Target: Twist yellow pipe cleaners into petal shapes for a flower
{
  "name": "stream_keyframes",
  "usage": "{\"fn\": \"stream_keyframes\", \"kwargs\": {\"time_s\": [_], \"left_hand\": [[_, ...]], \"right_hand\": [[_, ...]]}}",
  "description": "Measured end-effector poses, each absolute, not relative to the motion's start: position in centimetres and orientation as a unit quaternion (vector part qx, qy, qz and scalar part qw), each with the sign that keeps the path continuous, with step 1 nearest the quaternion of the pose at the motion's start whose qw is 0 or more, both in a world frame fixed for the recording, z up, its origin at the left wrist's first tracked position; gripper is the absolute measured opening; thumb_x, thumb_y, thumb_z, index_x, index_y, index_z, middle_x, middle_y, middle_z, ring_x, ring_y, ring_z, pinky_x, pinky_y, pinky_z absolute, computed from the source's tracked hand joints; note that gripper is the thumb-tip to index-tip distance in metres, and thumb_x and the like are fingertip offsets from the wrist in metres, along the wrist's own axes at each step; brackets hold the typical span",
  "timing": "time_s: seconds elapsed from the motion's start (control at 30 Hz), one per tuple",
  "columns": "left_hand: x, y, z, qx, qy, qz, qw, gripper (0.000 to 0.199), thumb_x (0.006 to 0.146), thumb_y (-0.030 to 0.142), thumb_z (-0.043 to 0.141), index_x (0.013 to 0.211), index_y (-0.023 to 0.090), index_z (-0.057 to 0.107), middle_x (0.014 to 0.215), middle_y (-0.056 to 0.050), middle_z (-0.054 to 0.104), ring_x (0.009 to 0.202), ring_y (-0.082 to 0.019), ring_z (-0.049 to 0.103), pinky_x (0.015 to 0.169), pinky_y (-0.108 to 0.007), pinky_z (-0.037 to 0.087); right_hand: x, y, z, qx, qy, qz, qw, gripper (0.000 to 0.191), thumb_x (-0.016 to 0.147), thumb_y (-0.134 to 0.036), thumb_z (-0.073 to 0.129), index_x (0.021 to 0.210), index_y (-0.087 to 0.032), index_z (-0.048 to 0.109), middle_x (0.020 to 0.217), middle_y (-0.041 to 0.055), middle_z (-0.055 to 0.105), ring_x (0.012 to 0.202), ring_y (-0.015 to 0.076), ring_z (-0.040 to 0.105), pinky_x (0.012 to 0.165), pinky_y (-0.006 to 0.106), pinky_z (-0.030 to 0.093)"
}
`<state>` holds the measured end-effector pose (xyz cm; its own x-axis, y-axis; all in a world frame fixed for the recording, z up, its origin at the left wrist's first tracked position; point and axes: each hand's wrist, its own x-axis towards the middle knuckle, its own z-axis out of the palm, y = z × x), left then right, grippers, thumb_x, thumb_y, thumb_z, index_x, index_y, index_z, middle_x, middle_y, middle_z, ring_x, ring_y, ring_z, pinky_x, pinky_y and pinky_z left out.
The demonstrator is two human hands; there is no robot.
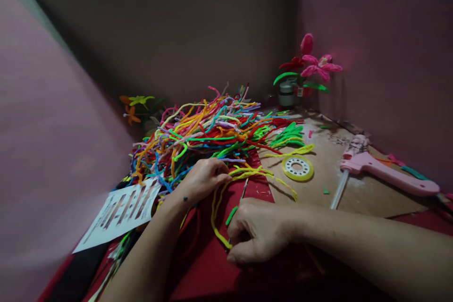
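Observation:
My left hand (203, 177) is closed in a pinch on yellow pipe cleaners (253, 171), just in front of the big pile. From its fingers one yellow strand (213, 214) curves down to the fingertips of my right hand (260, 231). That right hand is curled closed, knuckles up, over the red cloth (201, 264). A short green pipe cleaner (231, 215) pokes out beside its knuckles, and a thin dark stem (245, 188) rises just behind. My fingers hide how the stem, the green piece and the yellow end meet.
A tangled heap of multicoloured pipe cleaners (198, 127) stands at the back. On the cardboard (382, 198) lie a yellow tape roll (297, 168), a pink glue gun (389, 170) and green looped pieces (288, 136). A printed sheet (120, 212) lies left; a pink flower (322, 66) stands back right.

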<state>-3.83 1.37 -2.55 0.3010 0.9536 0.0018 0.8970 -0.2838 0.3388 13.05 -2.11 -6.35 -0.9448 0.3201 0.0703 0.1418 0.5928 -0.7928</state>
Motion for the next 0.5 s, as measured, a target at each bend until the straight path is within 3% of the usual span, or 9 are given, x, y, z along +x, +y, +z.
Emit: {"fn": "stream_keyframes", "kwargs": {"time_s": [0.23, 0.37, 0.5], "left_hand": [[-3.6, 1.5, -3.5, 0.803, 0.575, 0.119, 0.103, 0.022, 0.075, 0.028, 0.046, 0.068, 0.018, 0.064, 0.063, -0.002, 0.06, 0.057, -0.013, 0.05, 0.054, -0.022, 0.033], [-3.6, 1.5, -4.0, 0.806, 0.568, 0.121, 0.117, 0.018, 0.072, 0.031, 0.052, 0.076, 0.019, 0.065, 0.066, -0.001, 0.06, 0.058, -0.013, 0.05, 0.053, -0.022, 0.032], [-3.3, 1.4, -3.6, 0.789, 0.586, 0.132, 0.126, 0.018, 0.072, 0.029, 0.052, 0.068, 0.017, 0.065, 0.06, 0.0, 0.058, 0.056, -0.012, 0.047, 0.053, -0.022, 0.033]], "right_hand": [[13.1, -2.1, -6.1, -0.127, -0.902, 0.403, 0.09, 0.023, 0.071, -0.032, 0.056, 0.055, -0.015, 0.054, 0.047, -0.006, 0.041, 0.042, 0.0044, 0.034, 0.041, 0.018, 0.023], [13.1, -2.1, -6.0, -0.13, -0.907, 0.393, 0.081, 0.023, 0.072, -0.034, 0.055, 0.058, -0.016, 0.056, 0.049, -0.0053, 0.044, 0.045, 0.0051, 0.036, 0.044, 0.018, 0.026], [13.0, -2.0, -6.2, -0.138, -0.899, 0.406, 0.091, 0.023, 0.071, -0.033, 0.057, 0.057, -0.015, 0.055, 0.049, -0.0058, 0.043, 0.045, 0.0047, 0.036, 0.043, 0.018, 0.025]]}}
